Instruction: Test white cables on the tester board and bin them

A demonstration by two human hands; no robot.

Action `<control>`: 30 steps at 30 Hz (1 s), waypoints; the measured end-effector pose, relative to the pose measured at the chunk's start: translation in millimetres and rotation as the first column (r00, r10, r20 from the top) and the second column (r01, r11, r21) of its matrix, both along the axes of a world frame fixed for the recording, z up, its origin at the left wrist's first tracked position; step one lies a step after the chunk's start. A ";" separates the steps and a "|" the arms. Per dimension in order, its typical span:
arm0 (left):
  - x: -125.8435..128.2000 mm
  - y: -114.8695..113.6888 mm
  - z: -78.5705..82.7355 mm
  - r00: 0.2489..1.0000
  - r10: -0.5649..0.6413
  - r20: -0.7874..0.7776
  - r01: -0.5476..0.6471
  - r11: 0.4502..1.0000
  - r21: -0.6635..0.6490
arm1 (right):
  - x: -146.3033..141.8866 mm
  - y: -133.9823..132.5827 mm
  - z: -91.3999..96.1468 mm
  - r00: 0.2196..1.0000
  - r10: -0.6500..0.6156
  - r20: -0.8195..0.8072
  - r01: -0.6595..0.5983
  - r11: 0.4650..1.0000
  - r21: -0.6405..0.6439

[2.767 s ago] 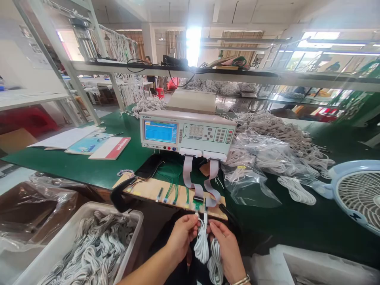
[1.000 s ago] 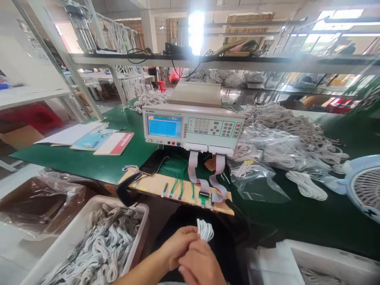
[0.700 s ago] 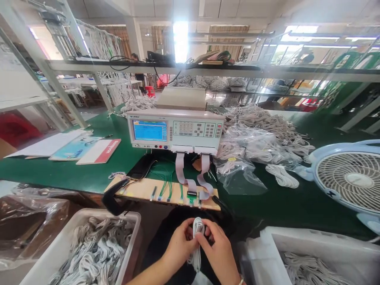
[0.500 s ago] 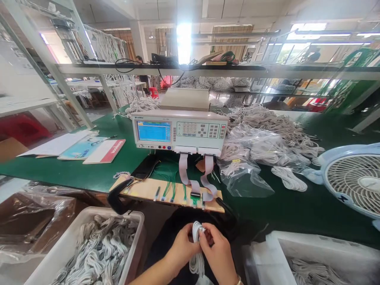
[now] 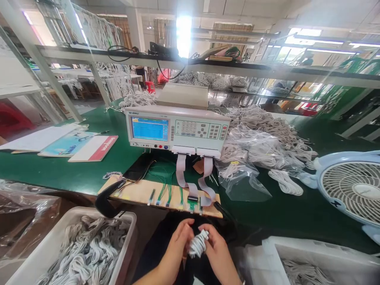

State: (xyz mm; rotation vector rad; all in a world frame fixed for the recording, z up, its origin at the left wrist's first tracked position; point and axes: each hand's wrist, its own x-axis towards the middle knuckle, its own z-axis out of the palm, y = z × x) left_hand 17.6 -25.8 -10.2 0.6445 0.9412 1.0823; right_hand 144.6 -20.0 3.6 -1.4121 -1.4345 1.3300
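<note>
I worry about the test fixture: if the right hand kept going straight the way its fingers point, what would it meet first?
Probably the white cable bundle the right hand already grips, then the left hand; the wooden fixture board lies farther off, though depth is unclear.

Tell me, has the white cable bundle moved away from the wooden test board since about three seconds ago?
Yes. The white cable bundle was up at the wooden test board edge; now both hands hold it lower, nearer the person, clear of the board.
</note>
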 end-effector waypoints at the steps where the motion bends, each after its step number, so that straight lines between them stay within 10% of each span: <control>1: -2.5 3.0 -0.3 0.999 -0.040 0.000 0.040 0.998 -0.050 | -0.4 -0.9 1.0 0.999 0.000 0.033 -0.001 1.000 0.027; 8: -12.4 17.6 5.7 0.966 -0.234 -0.112 0.227 0.971 -0.070 | 1.6 5.9 -4.8 0.995 -0.104 0.009 0.105 0.991 -0.084; 17: -3.4 21.3 12.7 0.992 0.004 -0.128 -0.017 0.995 -0.099 | 1.6 25.4 7.2 0.976 -0.140 -0.168 0.115 0.982 -0.150; 30: -14.1 21.4 8.9 0.994 -0.089 0.070 0.096 0.990 -0.108 | -4.6 25.4 -4.0 0.930 -0.176 -0.323 0.129 0.978 -0.164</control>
